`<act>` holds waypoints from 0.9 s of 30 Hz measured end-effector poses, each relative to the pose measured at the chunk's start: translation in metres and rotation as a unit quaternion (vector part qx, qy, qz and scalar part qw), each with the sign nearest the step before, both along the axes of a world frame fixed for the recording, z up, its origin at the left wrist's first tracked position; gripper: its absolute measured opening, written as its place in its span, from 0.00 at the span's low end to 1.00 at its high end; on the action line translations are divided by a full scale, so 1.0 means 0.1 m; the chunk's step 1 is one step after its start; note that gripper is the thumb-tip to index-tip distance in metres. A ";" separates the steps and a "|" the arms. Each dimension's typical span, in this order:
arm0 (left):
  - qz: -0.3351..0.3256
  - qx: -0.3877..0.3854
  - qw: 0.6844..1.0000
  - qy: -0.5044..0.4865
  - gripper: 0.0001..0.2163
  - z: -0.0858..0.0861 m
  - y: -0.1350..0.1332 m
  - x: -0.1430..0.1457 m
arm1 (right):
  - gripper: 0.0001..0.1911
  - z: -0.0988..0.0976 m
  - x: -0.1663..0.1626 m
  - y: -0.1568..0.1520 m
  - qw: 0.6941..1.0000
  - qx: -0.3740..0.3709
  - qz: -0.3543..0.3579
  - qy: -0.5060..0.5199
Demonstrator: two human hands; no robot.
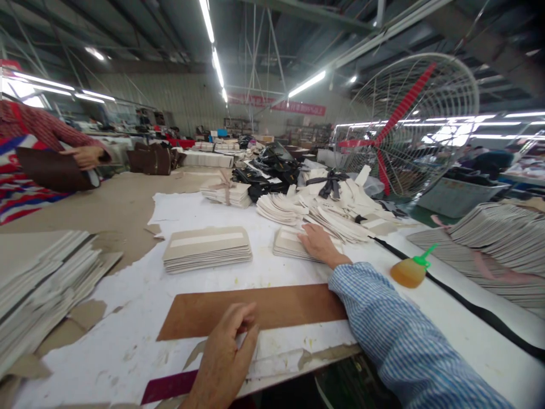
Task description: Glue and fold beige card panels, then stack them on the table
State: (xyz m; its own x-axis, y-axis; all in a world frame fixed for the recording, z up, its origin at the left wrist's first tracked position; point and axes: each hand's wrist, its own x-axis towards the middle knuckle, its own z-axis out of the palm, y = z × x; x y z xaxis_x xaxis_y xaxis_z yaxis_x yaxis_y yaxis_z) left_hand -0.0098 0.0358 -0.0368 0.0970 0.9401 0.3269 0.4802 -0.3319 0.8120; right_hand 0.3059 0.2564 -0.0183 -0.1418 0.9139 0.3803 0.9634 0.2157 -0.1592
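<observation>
A long brown leather strip (pixel 264 309) lies flat across the white sheet in front of me. My left hand (pixel 232 352) is over its lower edge, fingers loosely bent and thumb apart, with nothing seen between them. Farther out, my right hand (pixel 319 244) lies on top of a low stack of beige board pieces (pixel 286 243), fingers stretched over it. My right forearm passes over the strip's right end. Left of that hand stands a second neat stack of beige board pieces (pixel 208 250), its top piece carrying a white band.
Fanned white pieces (pixel 281 209) and black straps (pixel 272 170) are heaped beyond the stacks. To the right are an amber glue bottle (pixel 407 272) and a large fan (pixel 409 125). Board piles (pixel 42 284) flank the left. A co-worker's hand (pixel 85 156) holds a dark brown piece.
</observation>
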 end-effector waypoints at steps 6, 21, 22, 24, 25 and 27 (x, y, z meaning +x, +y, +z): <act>-0.005 -0.005 1.000 0.000 0.14 0.07 -0.05 0.02 | 0.17 -0.08 -0.26 0.02 0.997 -0.022 0.049 -0.056; 0.001 0.086 0.991 0.106 0.15 0.04 -0.10 0.09 | 0.17 0.26 -1.23 -0.18 0.959 0.065 0.272 -0.040; 0.000 0.089 0.990 0.109 0.15 0.04 -0.11 0.09 | 0.17 0.27 -1.31 -0.18 0.956 0.067 0.282 -0.040; 0.001 0.093 0.989 0.112 0.15 0.04 -0.11 0.09 | 0.16 0.29 -1.46 -0.18 0.952 0.066 0.294 -0.044; 0.001 0.094 0.989 0.113 0.15 0.03 -0.11 0.10 | 0.15 0.31 -1.52 -0.18 0.951 0.064 0.298 -0.049; 0.000 0.089 0.990 0.113 0.15 0.02 -0.12 0.10 | 0.13 0.34 -1.66 -0.20 0.949 0.058 0.303 -0.067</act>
State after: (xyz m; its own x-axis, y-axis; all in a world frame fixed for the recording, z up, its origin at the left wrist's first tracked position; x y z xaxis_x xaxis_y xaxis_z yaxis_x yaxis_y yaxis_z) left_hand 0.0003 0.0241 -0.0345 0.1860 0.8700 0.4567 0.6433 -0.4591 0.6127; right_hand 0.1403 0.2366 0.0155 -0.6821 0.6020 0.4151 0.6664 0.7455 0.0139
